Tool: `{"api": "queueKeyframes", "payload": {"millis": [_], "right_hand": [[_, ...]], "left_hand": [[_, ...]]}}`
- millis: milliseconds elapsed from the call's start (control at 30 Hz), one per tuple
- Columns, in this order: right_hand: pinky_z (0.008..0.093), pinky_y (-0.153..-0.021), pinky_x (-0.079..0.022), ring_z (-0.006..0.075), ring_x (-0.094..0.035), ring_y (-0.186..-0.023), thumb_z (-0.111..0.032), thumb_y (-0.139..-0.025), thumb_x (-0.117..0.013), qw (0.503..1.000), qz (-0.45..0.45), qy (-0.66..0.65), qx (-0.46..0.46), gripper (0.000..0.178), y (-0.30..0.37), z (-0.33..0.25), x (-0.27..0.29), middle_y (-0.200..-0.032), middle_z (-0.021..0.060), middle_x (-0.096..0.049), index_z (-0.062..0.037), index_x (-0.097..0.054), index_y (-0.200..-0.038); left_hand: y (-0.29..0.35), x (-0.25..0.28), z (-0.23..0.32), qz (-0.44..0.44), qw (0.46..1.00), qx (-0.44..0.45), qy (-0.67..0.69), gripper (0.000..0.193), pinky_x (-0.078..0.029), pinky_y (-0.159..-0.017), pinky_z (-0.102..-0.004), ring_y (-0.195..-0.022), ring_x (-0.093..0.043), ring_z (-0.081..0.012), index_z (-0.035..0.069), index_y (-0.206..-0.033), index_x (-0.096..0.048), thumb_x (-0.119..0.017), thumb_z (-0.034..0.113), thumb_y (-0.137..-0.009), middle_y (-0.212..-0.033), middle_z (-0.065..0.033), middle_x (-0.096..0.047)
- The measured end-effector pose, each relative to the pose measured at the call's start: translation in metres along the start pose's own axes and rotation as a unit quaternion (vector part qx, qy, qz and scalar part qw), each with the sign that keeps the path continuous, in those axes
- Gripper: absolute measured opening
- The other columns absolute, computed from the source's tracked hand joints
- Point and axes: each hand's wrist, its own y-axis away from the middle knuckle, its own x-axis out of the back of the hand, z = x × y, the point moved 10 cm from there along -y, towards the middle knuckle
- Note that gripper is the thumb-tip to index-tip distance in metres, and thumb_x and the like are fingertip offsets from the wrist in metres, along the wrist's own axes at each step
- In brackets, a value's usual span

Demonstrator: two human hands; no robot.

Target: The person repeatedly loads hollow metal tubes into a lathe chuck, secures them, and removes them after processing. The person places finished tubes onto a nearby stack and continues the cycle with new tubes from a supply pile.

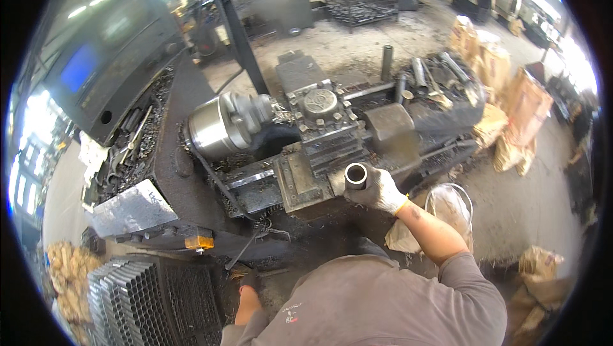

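Observation:
My right hand (381, 194), in a whitish work glove soiled dark at the fingers, is closed around a short metal tube (355, 174). The tube's open end faces up, just in front of the lathe's carriage (300, 180). Low on the left, my left hand (250, 278) hangs beside the machine in a dark glove; its fingers blend into the shadow. Close to it is the lower end of a thin dark rod (241, 255). Behind the carriage sits a square tool post (320, 102). To its left is the shiny round chuck (214, 127), with stepped jaws.
Stacked tubes (131, 295) stand at lower left, near my left hand. An orange box (199, 242) juts from the machine's front. Loose tubes (419, 74) lie at the bed's right end. A white sack (447, 208) stands by my right forearm; paper sacks (525, 113) stand farther right.

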Motion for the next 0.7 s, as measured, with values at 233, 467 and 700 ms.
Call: {"api": "queueKeyframes", "payload": {"millis": [233, 467, 700], "right_hand": [[0.0480, -0.084, -0.061, 0.0404, -0.077, -0.097, -0.038, -0.082, -0.085, 0.993, -0.104, 0.004, 0.048, 0.057, -0.056, 0.035, -0.015, -0.104, 0.0197, -0.078, -0.0128, -0.068, -0.131], [0.0389, -0.083, -0.063, 0.0310, -0.079, -0.091, -0.019, -0.089, -0.079, 0.956, -0.197, -0.075, 0.203, 0.023, -0.114, 0.002, 0.074, -0.102, 0.0186, -0.079, -0.0074, -0.080, -0.109], [0.0389, -0.102, -0.060, 0.0278, -0.076, -0.112, -0.018, -0.095, -0.077, 0.924, -0.208, -0.078, 0.311, 0.024, -0.228, -0.099, 0.061, -0.123, 0.0126, -0.079, -0.0074, -0.081, -0.116]], "left_hand": [[0.160, 0.052, -0.087, 0.301, 0.624, 0.569, 0.443, 0.052, -0.050, -0.110, -0.0471, -0.134, -0.062, -0.0395, 0.007, -0.144, -0.062, -0.047, 0.043, -0.111, -0.151, -0.0161, -0.062], [0.220, 0.195, -0.107, 0.578, 0.506, 0.507, 0.391, 0.060, -0.049, -0.105, -0.0511, -0.125, -0.063, -0.0467, 0.001, -0.143, -0.060, -0.050, 0.048, -0.109, -0.140, -0.0254, -0.064], [0.188, 0.184, -0.142, 0.476, 0.637, 0.483, 0.366, 0.046, -0.053, -0.091, -0.0563, -0.109, -0.066, -0.0488, 0.002, -0.126, -0.066, -0.059, 0.040, -0.102, -0.117, -0.0270, -0.070]]}}
